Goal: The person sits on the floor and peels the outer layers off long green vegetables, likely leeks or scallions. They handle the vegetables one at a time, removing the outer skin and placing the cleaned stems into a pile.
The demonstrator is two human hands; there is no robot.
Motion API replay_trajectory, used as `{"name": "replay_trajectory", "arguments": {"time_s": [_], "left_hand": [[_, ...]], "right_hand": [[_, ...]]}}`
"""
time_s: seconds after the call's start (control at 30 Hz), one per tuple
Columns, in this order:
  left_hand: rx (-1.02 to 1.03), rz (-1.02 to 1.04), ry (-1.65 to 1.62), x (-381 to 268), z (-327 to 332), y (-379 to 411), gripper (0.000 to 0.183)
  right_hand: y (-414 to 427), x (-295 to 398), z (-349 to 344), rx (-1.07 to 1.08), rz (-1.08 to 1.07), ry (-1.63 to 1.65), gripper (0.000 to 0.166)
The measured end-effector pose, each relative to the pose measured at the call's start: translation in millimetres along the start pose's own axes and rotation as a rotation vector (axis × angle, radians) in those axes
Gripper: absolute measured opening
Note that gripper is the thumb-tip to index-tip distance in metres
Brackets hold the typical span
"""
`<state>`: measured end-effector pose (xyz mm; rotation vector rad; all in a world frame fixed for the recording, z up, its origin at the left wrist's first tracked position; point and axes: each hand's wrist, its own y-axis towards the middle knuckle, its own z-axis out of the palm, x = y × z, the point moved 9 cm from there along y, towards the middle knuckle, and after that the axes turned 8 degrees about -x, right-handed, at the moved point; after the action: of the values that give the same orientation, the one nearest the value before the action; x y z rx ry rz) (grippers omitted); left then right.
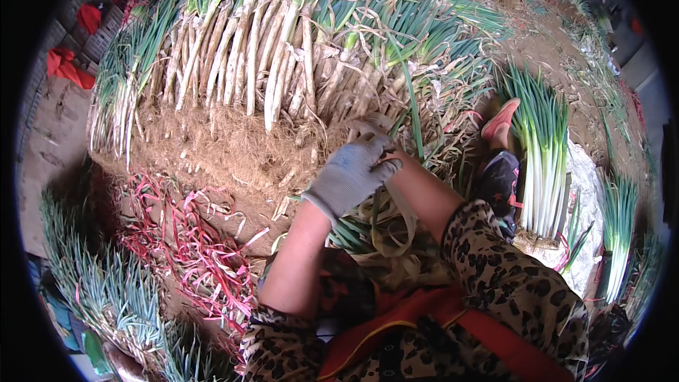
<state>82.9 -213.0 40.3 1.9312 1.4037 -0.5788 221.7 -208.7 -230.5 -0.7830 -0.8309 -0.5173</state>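
Observation:
A thick row of green onions (276,63), stalks dirty and roots towards me, covers the upper middle. My left hand (350,170), in a grey knitted glove, lies at my right wrist, its fingers bent and touching or nearly touching it. Beyond it, my right hand (371,123) is partly hidden and blurred against the roots and lower stalks; whether it holds any cannot be made out. Long green leaves (414,111) rise just to its right. Loose peeled leaves (395,223) lie below my forearms. At the right stands a cleaned bundle of green onions (543,175) with white stalks.
Pink and red ties (201,254) are strewn at the lower left, beside more green onions (111,281). A white sack (583,201) lies under the cleaned bundle, with another bundle (620,233) farther right. A pink shoe (500,119) shows near the cleaned bundle. Red cloth (69,68) lies upper left.

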Motion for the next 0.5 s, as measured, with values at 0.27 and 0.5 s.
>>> {"name": "replay_trajectory", "arguments": {"time_s": [0.27, 0.5], "left_hand": [[-0.013, -0.077, -0.215, 35.4, -0.1, 10.7, 0.037], [-0.322, -0.295, -0.662, 71.8, -22.8, 22.0, 0.075]], "right_hand": [[-172.7, 62.2, 40.4, -0.275, -0.274, 0.056, 0.025], [-265.1, 28.3, 91.6, -0.123, -0.542, -0.550, 0.016]]}}
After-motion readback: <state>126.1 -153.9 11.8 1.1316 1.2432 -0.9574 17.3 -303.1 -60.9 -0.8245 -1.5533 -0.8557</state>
